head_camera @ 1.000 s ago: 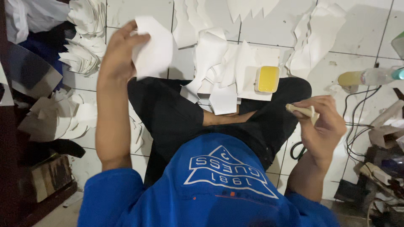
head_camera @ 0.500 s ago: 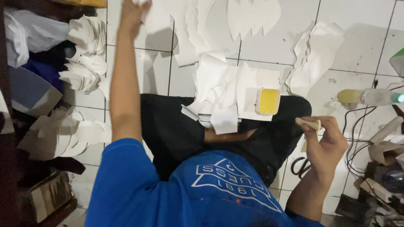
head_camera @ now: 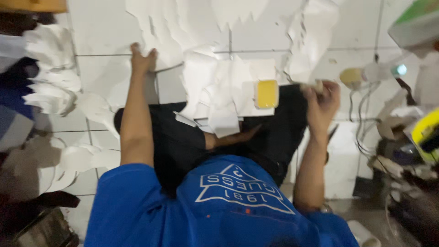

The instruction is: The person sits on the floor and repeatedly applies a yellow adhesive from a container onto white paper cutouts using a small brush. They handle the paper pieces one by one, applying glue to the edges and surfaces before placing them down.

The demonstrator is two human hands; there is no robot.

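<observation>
Pinched in the right hand (head_camera: 322, 101) is a small pale brush-like tool (head_camera: 315, 85), held just beside the yellow container (head_camera: 266, 93) resting on white cut pieces (head_camera: 219, 91) across the lap. Flat on a white sheet (head_camera: 160, 41) on the tiled floor (head_camera: 98, 68), the left hand (head_camera: 142, 58) is pressed, fingers spread, nothing gripped.

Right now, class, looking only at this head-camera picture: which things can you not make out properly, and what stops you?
- Small object in the right hand: motion blur and curled fingers hide its shape.
- Left hand on the white cut pieces: blur hides whether it grips or only presses.
- Green-and-white object: cut off by the top right edge.
- Clutter at right: dark and smeared.
</observation>
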